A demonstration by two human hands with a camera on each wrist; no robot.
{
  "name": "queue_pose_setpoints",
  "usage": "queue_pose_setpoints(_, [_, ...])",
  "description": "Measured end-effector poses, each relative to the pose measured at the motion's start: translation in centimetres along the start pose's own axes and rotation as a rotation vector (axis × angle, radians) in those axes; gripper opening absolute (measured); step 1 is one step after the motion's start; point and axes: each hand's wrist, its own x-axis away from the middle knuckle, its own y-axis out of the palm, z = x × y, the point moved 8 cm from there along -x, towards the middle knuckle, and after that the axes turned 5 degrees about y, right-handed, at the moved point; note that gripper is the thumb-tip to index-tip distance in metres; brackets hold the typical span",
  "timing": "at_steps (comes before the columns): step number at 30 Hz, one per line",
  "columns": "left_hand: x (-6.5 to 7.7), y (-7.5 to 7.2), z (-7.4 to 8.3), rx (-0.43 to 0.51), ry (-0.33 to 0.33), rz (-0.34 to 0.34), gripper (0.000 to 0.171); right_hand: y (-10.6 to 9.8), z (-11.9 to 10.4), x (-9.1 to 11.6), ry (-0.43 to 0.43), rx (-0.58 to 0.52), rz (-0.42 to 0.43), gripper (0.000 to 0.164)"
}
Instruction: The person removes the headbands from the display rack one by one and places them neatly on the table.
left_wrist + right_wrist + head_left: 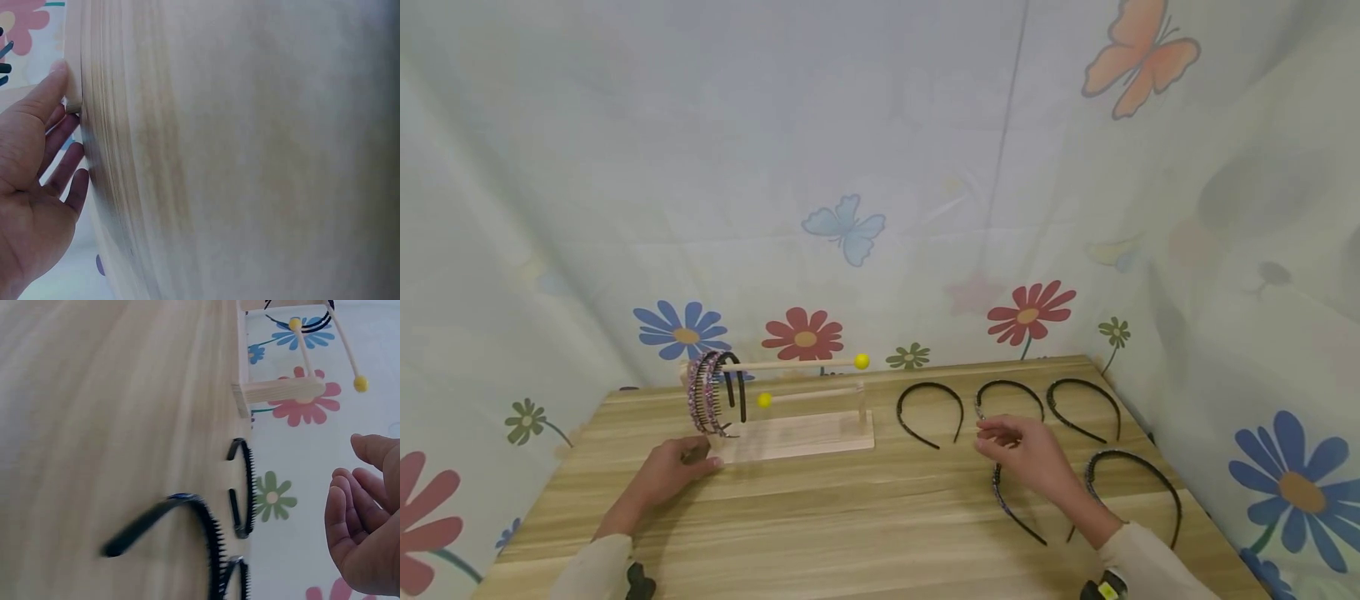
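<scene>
My left hand (672, 473) holds the left end of a wooden headband stand (805, 437), thumb along the front of its base and fingers round the end. In the left wrist view the thumb and forefinger span the end of the base board (73, 75). Several headbands (706, 396), some beaded in pink and purple, hang at the left of the stand's upper rod. Over the right side of the table, my right hand (1026, 454) is raised with loosely bent fingers and holds nothing. Below it lies a dark beaded headband (1017, 517), partly hidden by the hand.
Three black headbands lie along the back right: one near the stand (930, 385), a middle one (1011, 382) and a far one (1084, 381). Another headband (1150, 463) lies front right, behind my forearm. Yellow balls (862, 362) tip the rods. A flowered curtain (925, 167) surrounds the table.
</scene>
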Motion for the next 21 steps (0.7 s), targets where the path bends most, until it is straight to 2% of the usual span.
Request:
queue_pose_setpoints(2, [0.0, 0.0, 0.0, 0.002, 0.004, 0.004, 0.066, 0.1, -1.3, -0.5, -0.061, 0.004, -0.006, 0.032])
queue_pose_setpoints(6, [0.1, -0.1, 0.1, 0.007, 0.018, 0.013, 0.065, 0.7, -3.8, -1.4, -0.131, -0.004, -0.023, 0.032])
queue_pose_setpoints(16, [0.0, 0.0, 0.0, -0.004, 0.010, 0.000, 0.068, 4.1, -9.9, -3.5, -0.252, -0.078, -0.087, 0.033])
queue_pose_setpoints(21, [0.0, 0.0, -0.1, 0.001, 0.008, 0.004, 0.069, 6.3, -12.7, -4.6, -0.268, -0.091, -0.106, 0.032])
